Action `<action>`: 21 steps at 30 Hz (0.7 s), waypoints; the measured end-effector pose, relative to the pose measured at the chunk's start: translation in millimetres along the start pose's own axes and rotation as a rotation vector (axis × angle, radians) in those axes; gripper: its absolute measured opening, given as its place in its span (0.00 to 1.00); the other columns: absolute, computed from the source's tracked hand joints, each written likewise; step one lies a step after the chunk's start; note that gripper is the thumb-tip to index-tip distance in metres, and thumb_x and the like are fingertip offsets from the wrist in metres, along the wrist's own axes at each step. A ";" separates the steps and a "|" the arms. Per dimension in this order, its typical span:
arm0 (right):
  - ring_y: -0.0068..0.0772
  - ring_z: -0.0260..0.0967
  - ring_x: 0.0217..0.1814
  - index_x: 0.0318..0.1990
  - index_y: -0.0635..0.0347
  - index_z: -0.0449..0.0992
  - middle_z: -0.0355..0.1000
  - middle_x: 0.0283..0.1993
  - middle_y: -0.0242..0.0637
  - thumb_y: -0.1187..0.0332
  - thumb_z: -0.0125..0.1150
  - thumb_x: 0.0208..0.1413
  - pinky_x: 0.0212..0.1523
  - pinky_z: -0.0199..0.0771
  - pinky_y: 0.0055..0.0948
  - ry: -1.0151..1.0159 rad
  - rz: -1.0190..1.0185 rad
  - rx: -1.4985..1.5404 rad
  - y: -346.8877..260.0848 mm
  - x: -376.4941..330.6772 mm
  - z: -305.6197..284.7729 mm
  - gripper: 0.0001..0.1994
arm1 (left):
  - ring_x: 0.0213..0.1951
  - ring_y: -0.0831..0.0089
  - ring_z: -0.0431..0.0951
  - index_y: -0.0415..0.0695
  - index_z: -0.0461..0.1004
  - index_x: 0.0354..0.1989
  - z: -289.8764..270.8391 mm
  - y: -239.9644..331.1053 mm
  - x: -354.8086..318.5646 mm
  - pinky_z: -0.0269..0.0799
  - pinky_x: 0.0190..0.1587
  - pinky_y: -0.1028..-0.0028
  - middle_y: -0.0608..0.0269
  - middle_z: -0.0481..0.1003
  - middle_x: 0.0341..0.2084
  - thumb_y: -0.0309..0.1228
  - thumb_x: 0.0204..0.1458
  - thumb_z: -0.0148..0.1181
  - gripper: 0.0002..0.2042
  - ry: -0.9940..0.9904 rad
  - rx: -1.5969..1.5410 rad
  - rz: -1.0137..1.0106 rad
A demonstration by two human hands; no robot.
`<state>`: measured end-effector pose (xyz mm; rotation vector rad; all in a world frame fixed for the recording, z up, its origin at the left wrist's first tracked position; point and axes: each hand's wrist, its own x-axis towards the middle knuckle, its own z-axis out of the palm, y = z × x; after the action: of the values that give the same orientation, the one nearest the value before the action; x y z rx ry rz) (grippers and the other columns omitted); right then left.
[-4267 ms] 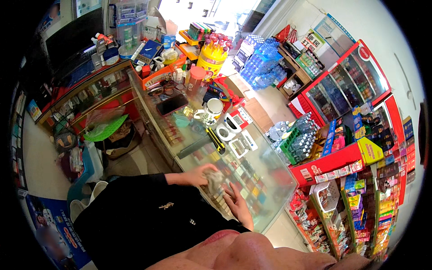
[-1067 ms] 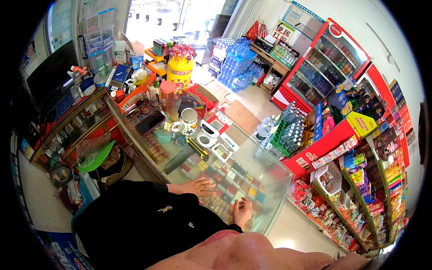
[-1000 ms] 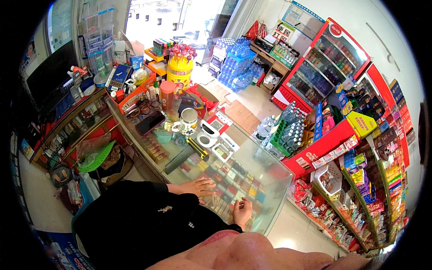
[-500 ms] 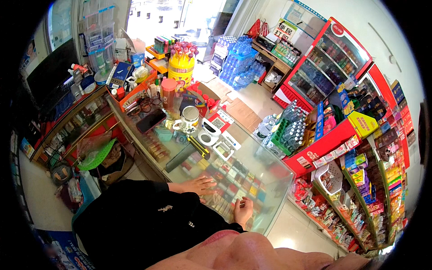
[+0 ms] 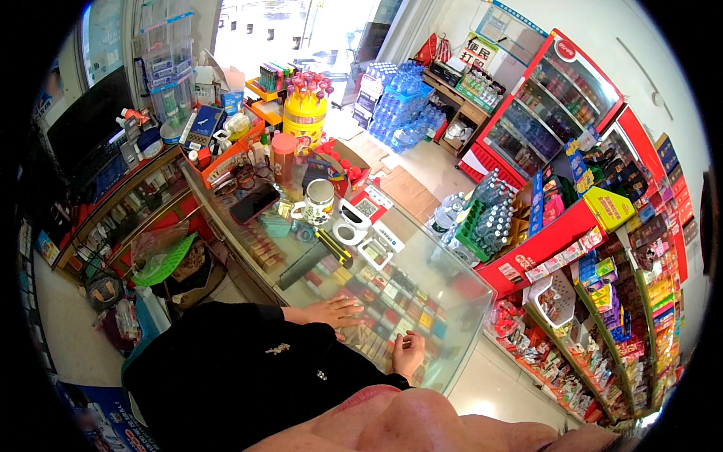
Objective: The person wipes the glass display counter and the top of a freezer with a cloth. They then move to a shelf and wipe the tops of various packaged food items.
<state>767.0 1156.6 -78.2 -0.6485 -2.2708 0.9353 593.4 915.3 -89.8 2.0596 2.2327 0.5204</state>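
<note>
Left hand (image 5: 334,310): fingers (image 5: 349,303) are lying flat, slightly spread, released, touching the glass bench (image 5: 456,290). Right hand (image 5: 407,352): fingers are curling loosely, released, resting near right. Black-and-yellow tool (image 5: 334,248) is lying beyond the left hand; mug (image 5: 319,203) is standing farther, phone (image 5: 255,203) lying far left.

Daylit doorway (image 5: 297,34), white wall (image 5: 597,36), red-framed drinks fridge (image 5: 553,105), pale tiled floor (image 5: 493,377), crowded snack shelves (image 5: 595,340)

The left grip (image 5: 331,311) lies flat on the glass counter (image 5: 456,290), the right grip (image 5: 409,352) loosely curled nearby
</note>
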 end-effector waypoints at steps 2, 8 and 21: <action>0.34 0.71 0.26 0.27 0.63 0.73 0.74 0.45 0.43 0.72 0.67 0.52 0.26 0.72 0.30 -0.007 0.001 -0.015 0.1 0.2 -0.5 0.08 | 0.74 0.56 0.41 0.54 0.55 0.71 0.3 0.3 -0.4 0.34 0.73 0.52 0.54 0.47 0.73 0.55 0.61 0.47 0.33 -0.003 0.003 -0.004; 0.33 0.71 0.25 0.27 0.63 0.73 0.75 0.45 0.42 0.72 0.67 0.52 0.27 0.73 0.30 -0.001 0.005 -0.012 1.0 0.2 -0.4 0.08 | 0.75 0.54 0.37 0.57 0.49 0.74 5.4 -2.9 0.0 0.32 0.72 0.50 0.51 0.44 0.73 0.59 0.60 0.43 0.36 -0.026 0.004 0.004; 0.33 0.71 0.25 0.27 0.63 0.73 0.74 0.45 0.43 0.70 0.67 0.53 0.27 0.73 0.31 -0.021 0.041 -0.014 -5.1 0.6 -2.3 0.09 | 0.74 0.52 0.39 0.54 0.49 0.74 -0.1 -0.7 1.9 0.34 0.72 0.48 0.50 0.45 0.73 0.60 0.60 0.43 0.37 -0.066 -0.001 -0.013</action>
<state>767.1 1154.8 -72.8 -0.6965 -2.2927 0.9501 592.6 917.1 -89.5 2.0291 2.2074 0.4457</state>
